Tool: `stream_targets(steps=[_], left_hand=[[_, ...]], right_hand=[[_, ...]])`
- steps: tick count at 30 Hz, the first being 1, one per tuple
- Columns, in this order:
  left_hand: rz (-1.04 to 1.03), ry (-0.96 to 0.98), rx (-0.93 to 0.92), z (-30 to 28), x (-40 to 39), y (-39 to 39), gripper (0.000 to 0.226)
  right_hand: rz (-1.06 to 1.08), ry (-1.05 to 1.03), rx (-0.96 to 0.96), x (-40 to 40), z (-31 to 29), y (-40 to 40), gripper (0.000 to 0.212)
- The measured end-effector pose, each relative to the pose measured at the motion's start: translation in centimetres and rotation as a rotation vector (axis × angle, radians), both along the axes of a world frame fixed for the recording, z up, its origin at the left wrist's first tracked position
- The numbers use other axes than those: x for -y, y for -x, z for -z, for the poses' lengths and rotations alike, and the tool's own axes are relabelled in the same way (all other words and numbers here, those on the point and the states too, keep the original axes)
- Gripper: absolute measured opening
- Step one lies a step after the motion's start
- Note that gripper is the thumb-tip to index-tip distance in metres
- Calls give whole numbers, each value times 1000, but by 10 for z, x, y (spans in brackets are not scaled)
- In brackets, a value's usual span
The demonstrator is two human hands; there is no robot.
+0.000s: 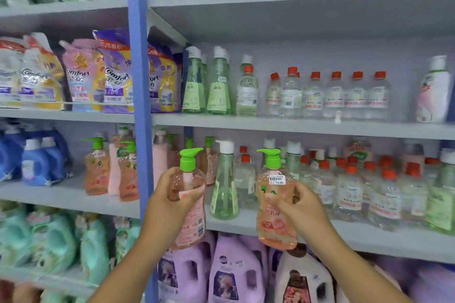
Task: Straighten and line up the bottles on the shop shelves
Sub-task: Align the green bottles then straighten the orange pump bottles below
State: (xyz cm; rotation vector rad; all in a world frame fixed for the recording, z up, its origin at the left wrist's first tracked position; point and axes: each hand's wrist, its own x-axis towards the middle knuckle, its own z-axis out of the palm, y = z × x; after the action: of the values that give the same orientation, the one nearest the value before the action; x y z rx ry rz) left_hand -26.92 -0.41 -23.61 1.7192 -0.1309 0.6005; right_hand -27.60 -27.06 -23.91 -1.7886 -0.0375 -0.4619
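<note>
While grey shelves (295,128) on a blue post (140,106) fill the view, two peach pump bottles are held up in front of them. Below sit purple jugs (234,270); to the left stand blue jugs (37,162) and Comfort pouches (93,76). On the middle shelf a crowd of clear red-capped bottles (349,192) stands right of a tall green bottle (224,179). The left hand (170,194) wraps its fingers round the left pump bottle (190,204), label side turned away, green pump pointing right. The right hand (295,204) grips the right pump bottle (275,204) from its side, thumb across the label, pump pointing left. Both bottles are upright, in front of the shelf edge and well apart. A price sticker (277,179) sits on the right bottle's shoulder.
</note>
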Motion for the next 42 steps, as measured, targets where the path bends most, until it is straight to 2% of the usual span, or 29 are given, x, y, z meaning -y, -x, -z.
stream_targets(steps=[7, 12, 14, 16, 18, 20, 22, 24, 26, 27, 28, 30, 32, 33, 40, 42], left_hand=[[-47, 0, -13, 16, 22, -97, 45], [-109, -13, -27, 34, 30, -160, 45], [-133, -32, -52, 37, 32, -179, 47], [-140, -77, -85, 37, 34, -196, 53], [-140, -189, -115, 38, 35, -214, 54], [-96, -263, -190, 38, 36, -227, 52], [-88, -379, -268, 41, 37, -231, 61], [-185, -370, -148, 44, 40, -222, 67], [-238, -222, 81, 49, 52, -195, 45], [-174, -158, 110, 50, 60, -182, 34], [-68, -117, 77, 51, 68, -173, 33], [80, -143, -109, 61, 80, -171, 48], [96, -186, -221, 64, 85, -174, 54], [95, -191, -245, 65, 85, -175, 54], [182, -257, -259, 75, 71, -153, 65], [201, -220, -251, 74, 71, -137, 62]], right_hand=[[90, 68, -29, 3, 29, -86, 37], [110, -3, -35, -2, 54, -135, 26], [115, 11, -20, -2, 54, -145, 33], [184, 203, 5, 0, 55, -157, 49], [306, 457, 32, 1, 57, -167, 51], [270, 473, -11, 3, 57, -173, 51], [229, 501, -61, 8, 59, -173, 43], [249, 464, -34, 21, 63, -163, 45], [390, 357, 129, 42, 62, -155, 43], [453, 298, 187, 54, 58, -153, 44], [487, 249, 203, 64, 54, -155, 49], [439, 168, 87, 76, 46, -163, 68], [338, 110, -46, 75, 41, -171, 83], [311, 101, -77, 73, 41, -174, 84], [250, 93, -69, 70, 42, -143, 37], [208, 113, -40, 63, 42, -117, 34]])
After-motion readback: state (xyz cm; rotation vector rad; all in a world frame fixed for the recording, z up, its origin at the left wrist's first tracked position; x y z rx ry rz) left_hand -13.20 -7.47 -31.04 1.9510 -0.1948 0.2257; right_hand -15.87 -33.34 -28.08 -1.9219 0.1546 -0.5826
